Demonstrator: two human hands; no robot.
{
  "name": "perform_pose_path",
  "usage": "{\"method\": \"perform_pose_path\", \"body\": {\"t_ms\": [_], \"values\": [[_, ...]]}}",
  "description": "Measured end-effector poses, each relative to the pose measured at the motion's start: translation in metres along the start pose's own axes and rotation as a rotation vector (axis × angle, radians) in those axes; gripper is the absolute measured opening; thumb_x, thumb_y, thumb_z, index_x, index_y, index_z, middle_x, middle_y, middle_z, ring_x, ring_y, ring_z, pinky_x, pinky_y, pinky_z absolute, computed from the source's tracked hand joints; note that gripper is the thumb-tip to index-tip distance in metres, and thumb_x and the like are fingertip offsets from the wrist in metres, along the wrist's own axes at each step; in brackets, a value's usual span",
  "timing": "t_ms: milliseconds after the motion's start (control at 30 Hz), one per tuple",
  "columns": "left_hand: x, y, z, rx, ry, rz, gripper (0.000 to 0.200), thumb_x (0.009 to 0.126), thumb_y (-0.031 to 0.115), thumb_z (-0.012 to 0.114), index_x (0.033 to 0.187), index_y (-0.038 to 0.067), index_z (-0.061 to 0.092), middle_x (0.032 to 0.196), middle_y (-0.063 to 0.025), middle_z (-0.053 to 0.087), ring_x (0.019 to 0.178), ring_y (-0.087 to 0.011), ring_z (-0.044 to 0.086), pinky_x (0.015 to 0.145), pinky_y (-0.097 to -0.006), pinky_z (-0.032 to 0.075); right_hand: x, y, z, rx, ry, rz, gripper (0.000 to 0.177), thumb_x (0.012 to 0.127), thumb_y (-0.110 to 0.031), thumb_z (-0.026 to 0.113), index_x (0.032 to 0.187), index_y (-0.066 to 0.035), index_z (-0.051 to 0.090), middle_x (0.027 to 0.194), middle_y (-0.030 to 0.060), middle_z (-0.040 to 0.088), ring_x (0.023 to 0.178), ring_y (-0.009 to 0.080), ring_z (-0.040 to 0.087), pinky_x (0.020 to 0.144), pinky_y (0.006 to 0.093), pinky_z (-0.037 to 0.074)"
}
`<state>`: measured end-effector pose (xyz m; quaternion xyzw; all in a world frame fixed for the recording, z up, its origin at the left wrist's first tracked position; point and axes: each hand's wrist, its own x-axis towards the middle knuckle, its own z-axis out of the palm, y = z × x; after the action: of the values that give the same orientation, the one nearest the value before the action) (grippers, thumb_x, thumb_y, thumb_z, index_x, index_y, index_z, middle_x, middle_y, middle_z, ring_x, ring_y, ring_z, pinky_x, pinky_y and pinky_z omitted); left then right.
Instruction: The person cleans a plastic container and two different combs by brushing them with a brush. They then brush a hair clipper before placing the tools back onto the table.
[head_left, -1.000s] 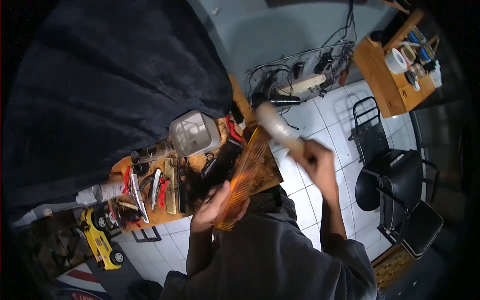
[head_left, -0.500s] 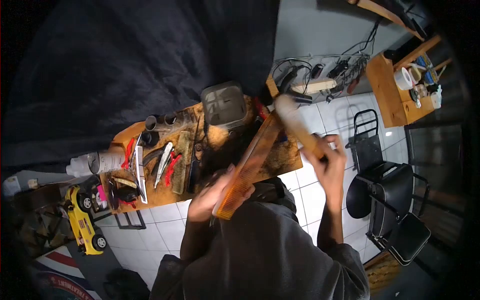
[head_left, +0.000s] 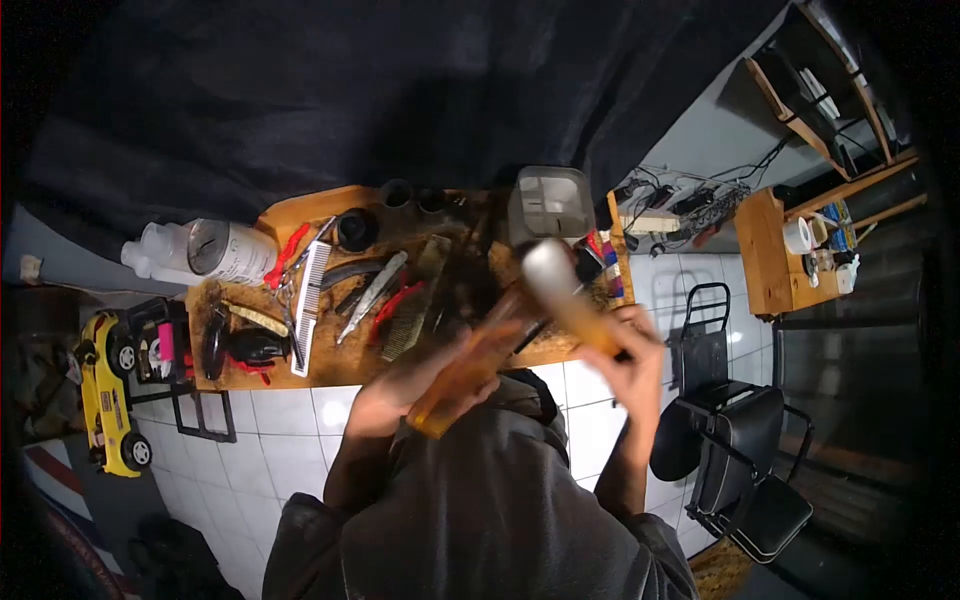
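My left hand [head_left: 388, 396] is closed around a large orange comb [head_left: 432, 416], which slants up and to the right, its far end smeared by motion. In my right hand [head_left: 636, 362] is a brush, gripped by its tan handle [head_left: 592, 332]. The brush's pale head [head_left: 549, 268] is blurred and overlaps the upper end of the comb. Both are held above the near part of a wooden table [head_left: 345, 374] that bears dark hair clippings.
A white comb [head_left: 312, 305], a straight razor [head_left: 374, 296], and a spray bottle [head_left: 232, 252] lie on the left. A compartmented clear container [head_left: 551, 203] stands at the back. Black chairs [head_left: 742, 440] are on the right, a yellow toy car [head_left: 104, 395] far left.
The view has shifted, so the table shows more fully. The brush still overlaps the comb's upper end, and both now look more blurred. Each hand keeps its hold.
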<state>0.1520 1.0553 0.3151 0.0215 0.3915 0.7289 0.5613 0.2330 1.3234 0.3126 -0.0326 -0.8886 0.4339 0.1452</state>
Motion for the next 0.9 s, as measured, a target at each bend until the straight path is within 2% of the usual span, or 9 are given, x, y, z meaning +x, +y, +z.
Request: {"method": "perform_pose_path", "body": {"t_ms": [67,167,267,333,433,533,633,733,900], "values": [[-0.018,0.002,-0.015,0.118,-0.027,-0.078,0.066,0.096,0.058,0.035,0.133,0.004,0.043,0.085,-0.0089,0.059,0.071,-0.0114,0.058,0.055,-0.0212,0.046,0.008,-0.016,-0.006,-0.151,0.259,0.189,0.038,0.069,-0.021,0.083,0.096,0.001,0.07,0.086,0.0094,0.059,0.081,0.0212,0.056,0.069,0.0315,0.046],[-0.026,-0.003,-0.033,0.127,-0.222,0.109,0.06,0.101,0.048,0.033,0.138,0.002,0.039,0.085,-0.0072,0.059,0.076,-0.0103,0.058,0.061,-0.0213,0.046,0.008,-0.019,0.003,-0.137,0.481,0.294,0.033,0.078,-0.014,0.076,0.102,0.006,0.065,0.088,0.0075,0.055,0.079,0.0162,0.05,0.069,0.0281,0.042],[-0.021,0.0,-0.028,0.182,0.019,0.373,0.047,0.102,0.034,0.038,0.138,0.002,0.04,0.1,-0.0057,0.062,0.086,-0.0087,0.058,0.076,-0.0222,0.047,-0.002,-0.032,0.019,0.152,0.386,0.289,0.031,0.081,-0.009,0.07,0.106,0.007,0.062,0.091,0.0075,0.054,0.083,0.016,0.05,0.073,0.0262,0.041],[-0.024,0.009,-0.027,0.248,0.138,0.42,0.041,0.102,0.025,0.042,0.136,0.003,0.043,0.109,-0.0081,0.063,0.094,-0.0117,0.059,0.086,-0.0262,0.047,-0.007,-0.037,0.029,0.185,0.274,0.101,0.035,0.081,-0.015,0.07,0.108,0.005,0.061,0.094,0.0062,0.052,0.085,0.0146,0.049,0.073,0.0245,0.04],[-0.017,0.017,-0.013,0.251,0.315,0.429,0.036,0.1,0.015,0.046,0.133,0.003,0.044,0.116,-0.0122,0.061,0.105,-0.0198,0.061,0.095,-0.0351,0.048,-0.015,-0.05,0.049,0.447,0.246,0.155,0.038,0.083,-0.021,0.071,0.108,0.005,0.061,0.096,0.0052,0.052,0.081,0.0122,0.046,0.065,0.0225,0.036],[-0.013,0.03,-0.018,0.469,0.335,0.357,0.037,0.098,0.014,0.049,0.133,0.002,0.045,0.119,-0.0105,0.06,0.109,-0.0194,0.059,0.096,-0.0352,0.048,-0.017,-0.048,0.06,0.423,0.254,0.095,0.042,0.082,-0.025,0.072,0.109,0.006,0.062,0.095,0.0054,0.052,0.079,0.011,0.047,0.062,0.0204,0.036],[-0.008,0.032,-0.017,0.469,0.317,0.501,0.042,0.096,0.01,0.055,0.136,0.003,0.045,0.109,-0.0052,0.063,0.105,-0.0087,0.056,0.085,-0.0221,0.045,-0.023,-0.039,0.055,0.417,0.133,0.013,0.051,0.076,-0.033,0.078,0.107,0.006,0.064,0.093,0.0095,0.053,0.079,0.0139,0.05,0.062,0.0227,0.041],[0.001,0.034,0.0,0.387,0.316,0.671,0.054,0.096,0.005,0.053,0.145,0.005,0.031,0.111,-0.0067,0.061,0.103,-0.0093,0.055,0.083,-0.0235,0.046,-0.024,-0.033,0.054,0.414,0.119,-0.074,0.054,0.073,-0.033,0.081,0.106,0.006,0.064,0.092,0.0121,0.053,0.078,0.0159,0.052,0.062,0.0242,0.043],[0.018,0.037,-0.007,0.018,0.129,0.533,0.058,0.099,0.013,0.048,0.15,0.008,0.021,0.105,-0.0058,0.057,0.093,-0.011,0.055,0.074,-0.022,0.045,-0.023,-0.027,0.054,0.516,0.161,0.026,0.053,0.072,-0.033,0.082,0.105,0.005,0.065,0.095,0.0134,0.055,0.08,0.0192,0.054,0.066,0.0262,0.043]]}}
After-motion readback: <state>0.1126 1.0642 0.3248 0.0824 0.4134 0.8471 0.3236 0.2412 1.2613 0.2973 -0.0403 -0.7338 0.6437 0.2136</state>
